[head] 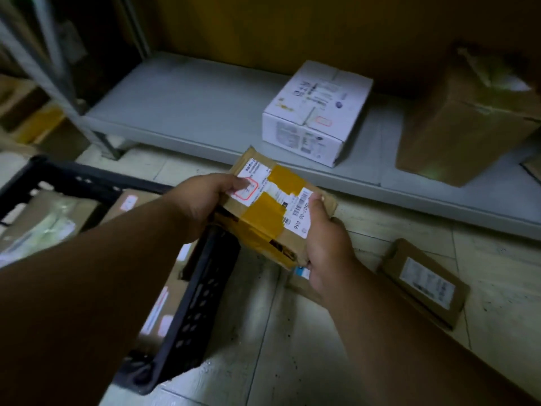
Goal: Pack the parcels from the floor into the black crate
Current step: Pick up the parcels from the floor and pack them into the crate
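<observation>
Both hands hold a small brown parcel [272, 212] with yellow tape and white labels, lifted above the floor by the black crate's right wall. My left hand [202, 200] grips its left end, thumb on the label. My right hand [325, 244] grips its right end. The black crate [193, 303] stands at the left and holds several brown parcels [44, 221]. A flat brown parcel [424, 282] with a white label lies on the tiled floor at the right. Another parcel [301, 284] shows partly under my right wrist.
A low grey shelf [190, 112] runs across the back, carrying a white carton [316, 112] and a large brown carton [468, 118]. A metal rack post [67, 92] stands at the left. Pale floor tiles [278, 347] lie between crate and parcels.
</observation>
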The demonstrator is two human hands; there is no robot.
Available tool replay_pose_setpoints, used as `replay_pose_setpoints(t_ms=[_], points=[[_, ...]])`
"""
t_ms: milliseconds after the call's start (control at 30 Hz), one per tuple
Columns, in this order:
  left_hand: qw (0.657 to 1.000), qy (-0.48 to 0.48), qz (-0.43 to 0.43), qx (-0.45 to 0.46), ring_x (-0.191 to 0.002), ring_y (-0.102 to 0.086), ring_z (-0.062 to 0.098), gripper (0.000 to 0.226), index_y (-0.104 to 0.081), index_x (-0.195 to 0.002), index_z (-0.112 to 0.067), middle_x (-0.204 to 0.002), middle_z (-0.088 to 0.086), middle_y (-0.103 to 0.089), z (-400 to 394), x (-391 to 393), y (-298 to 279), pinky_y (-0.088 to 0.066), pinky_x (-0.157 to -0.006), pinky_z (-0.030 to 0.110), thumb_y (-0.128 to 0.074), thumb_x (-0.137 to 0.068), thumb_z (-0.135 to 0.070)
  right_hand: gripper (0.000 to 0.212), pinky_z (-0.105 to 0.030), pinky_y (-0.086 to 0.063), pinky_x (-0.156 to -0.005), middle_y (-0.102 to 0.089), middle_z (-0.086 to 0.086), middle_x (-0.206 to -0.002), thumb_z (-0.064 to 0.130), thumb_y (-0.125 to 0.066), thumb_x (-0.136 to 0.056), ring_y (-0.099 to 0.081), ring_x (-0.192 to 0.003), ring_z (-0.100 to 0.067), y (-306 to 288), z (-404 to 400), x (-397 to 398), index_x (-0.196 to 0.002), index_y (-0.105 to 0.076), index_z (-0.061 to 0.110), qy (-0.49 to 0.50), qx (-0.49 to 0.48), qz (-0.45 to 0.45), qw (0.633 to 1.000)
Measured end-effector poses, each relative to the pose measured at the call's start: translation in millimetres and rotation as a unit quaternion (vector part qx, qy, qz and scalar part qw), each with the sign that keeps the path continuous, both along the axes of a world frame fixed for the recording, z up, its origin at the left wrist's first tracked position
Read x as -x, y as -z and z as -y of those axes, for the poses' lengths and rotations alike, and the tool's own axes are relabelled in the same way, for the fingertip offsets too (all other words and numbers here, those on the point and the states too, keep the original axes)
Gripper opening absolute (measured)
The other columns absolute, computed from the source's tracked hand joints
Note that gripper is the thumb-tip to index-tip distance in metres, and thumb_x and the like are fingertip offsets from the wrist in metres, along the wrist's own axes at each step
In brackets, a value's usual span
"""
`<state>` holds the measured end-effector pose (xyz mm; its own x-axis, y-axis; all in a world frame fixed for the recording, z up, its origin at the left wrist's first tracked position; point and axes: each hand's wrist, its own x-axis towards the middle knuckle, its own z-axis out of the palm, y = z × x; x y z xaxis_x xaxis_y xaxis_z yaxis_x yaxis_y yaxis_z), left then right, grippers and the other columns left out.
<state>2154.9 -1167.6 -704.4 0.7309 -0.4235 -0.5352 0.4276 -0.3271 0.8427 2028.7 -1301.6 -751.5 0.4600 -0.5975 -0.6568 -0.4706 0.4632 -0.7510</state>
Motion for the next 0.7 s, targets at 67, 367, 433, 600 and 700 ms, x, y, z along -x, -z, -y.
replay_pose_setpoints(t_ms=[67,367,433,600,700], points=[[0.998,-0.045,0.030,0.019,-0.082,-0.070,0.027,0.021,-0.069,-0.099,-0.008,-0.090,0.009,-0.076,-15,2,-3,-0.054,-0.077,0.037,-0.068,-0.085,-0.023,0.076,-0.049,-0.057,-0.085,-0.074,0.001,-0.095,0.087,-0.048,-0.065,-0.072,-0.087,-0.026,-11,-12,-8,-0.110,-0.059,0.027,-0.010,0.024,0.002,1.000],[0.973,-0.226,0.043,0.029,-0.085,-0.073,0.027,0.022,-0.070,-0.098,-0.011,-0.093,0.009,-0.076,-178,-9,-17,-0.057,-0.084,0.042,-0.069,-0.082,-0.027,0.064,-0.051,-0.058,-0.084,-0.069,0.005,-0.105,0.062,-0.072,-0.073,-0.070,-0.094,-0.022,-38,-134,-48,-0.124,-0.040,0.038,-0.216,0.043,0.084,0.972],[0.967,-0.253,0.031,0.018,-0.083,-0.073,0.023,0.025,-0.068,-0.102,-0.010,-0.097,0.009,-0.075,-217,-4,-15,-0.058,-0.078,0.040,-0.068,-0.083,-0.027,0.090,-0.052,-0.056,-0.087,-0.067,0.004,-0.114,0.070,-0.074,-0.057,-0.067,-0.100,-0.024,-34,-162,-52,-0.130,-0.033,0.037,-0.258,0.063,0.071,0.961],[0.955,-0.295,-0.001,-0.018,-0.096,-0.069,0.034,0.015,-0.072,-0.090,-0.014,-0.098,0.014,-0.074,-269,13,8,-0.055,-0.088,0.046,-0.075,-0.077,-0.022,0.068,-0.024,-0.051,-0.076,-0.060,0.006,-0.118,0.059,-0.067,-0.083,-0.059,-0.094,-0.017,-33,-202,-39,-0.133,-0.038,0.023,-0.415,0.128,0.001,0.901],[0.969,-0.244,-0.009,-0.047,-0.091,-0.071,0.034,0.020,-0.070,-0.097,-0.016,-0.096,0.015,-0.074,-275,19,21,-0.055,-0.089,0.048,-0.076,-0.079,-0.021,0.072,-0.033,-0.050,-0.085,-0.058,-0.001,-0.128,0.051,-0.071,-0.084,-0.058,-0.103,-0.024,-19,-210,-34,-0.136,-0.042,0.011,-0.440,0.203,-0.042,0.874]])
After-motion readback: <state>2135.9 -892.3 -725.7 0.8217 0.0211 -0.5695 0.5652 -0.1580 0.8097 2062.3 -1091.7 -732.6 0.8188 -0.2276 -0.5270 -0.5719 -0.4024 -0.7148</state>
